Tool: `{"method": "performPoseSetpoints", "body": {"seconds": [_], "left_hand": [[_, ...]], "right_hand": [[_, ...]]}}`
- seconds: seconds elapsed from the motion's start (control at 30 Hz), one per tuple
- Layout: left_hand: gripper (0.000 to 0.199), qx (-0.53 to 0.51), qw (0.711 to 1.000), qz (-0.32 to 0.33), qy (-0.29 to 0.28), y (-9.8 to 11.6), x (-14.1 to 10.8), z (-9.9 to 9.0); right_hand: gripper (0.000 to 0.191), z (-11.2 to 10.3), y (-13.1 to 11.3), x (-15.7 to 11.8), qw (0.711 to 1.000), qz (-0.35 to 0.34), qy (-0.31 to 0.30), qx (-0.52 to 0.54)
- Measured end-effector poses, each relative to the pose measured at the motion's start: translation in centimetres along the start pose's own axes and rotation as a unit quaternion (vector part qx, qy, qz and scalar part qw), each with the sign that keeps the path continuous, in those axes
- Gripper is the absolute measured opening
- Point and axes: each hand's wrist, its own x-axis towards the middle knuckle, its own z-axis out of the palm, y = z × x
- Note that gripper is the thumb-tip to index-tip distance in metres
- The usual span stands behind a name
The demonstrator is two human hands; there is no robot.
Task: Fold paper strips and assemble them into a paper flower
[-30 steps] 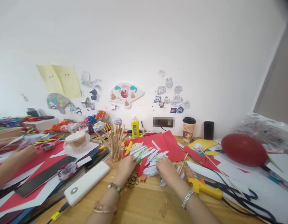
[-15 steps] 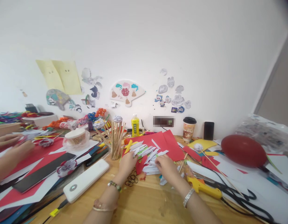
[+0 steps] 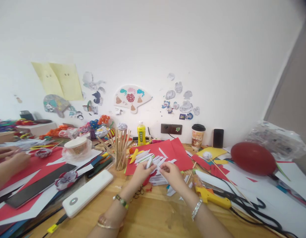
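At the far left, a co-worker's hands are cut off by the picture's edge, and what lies between their fingers is too blurred to make out; the white power bank slants away to the upper right; the jar of wooden sticks stands upright; next comes the person's left hand, its thumb and fingers pinching a green-edged white paper strip just above the near side of the strip pile; this strip's long axis runs steeply up and slightly right, its free end pointing away from the person, its lower end hidden in the grip; the black rings are partly covered by the left wrist; most strips in the pile point to the upper right, on the red paper, their near ends partly screened by the hands; the right hand curls with thumb and fingertips close together, and I cannot tell whether anything sits between them; beyond it lies the yellow glue gun, its front end hard to make out.
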Motion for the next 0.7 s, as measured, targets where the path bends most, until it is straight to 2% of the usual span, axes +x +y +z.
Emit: {"method": "performPoseSetpoints", "body": {"seconds": [0.07, 0.13, 0.23, 0.3, 0.43, 0.7], "left_hand": [[0.029, -0.005, 1.0, -0.009, 0.02, 0.2, -0.1, 0.1], [0.028, 0.006, 0.999, -0.013, 0.044, 0.5, 0.0, -0.2], [0.023, 0.061, 0.994, -0.036, 0.078, 0.8, 0.1, -0.9], [0.022, 0.092, 0.99, -0.049, 0.093, 0.7, 0.2, -1.4], [0.026, 0.109, 0.987, -0.04, 0.113, 0.1, 0.3, -2.4], [0.031, 0.117, 0.984, -0.043, 0.129, -0.5, 0.6, -3.1]], "right_hand": [[0.011, -0.2, -0.2, -0.2, 0.999, -0.018, -0.017, -0.041], [0.016, -0.6, -0.2, -0.4, 0.989, -0.03, -0.046, -0.137], [0.021, -1.0, 0.0, -0.8, 0.947, -0.028, -0.112, -0.301], [0.02, -1.0, 0.2, -1.0, 0.921, -0.03, -0.139, -0.363], [0.017, -0.6, 0.7, -0.9, 0.896, -0.047, -0.146, -0.417], [0.016, -0.5, 0.4, -0.8, 0.894, -0.046, -0.147, -0.421]]}}
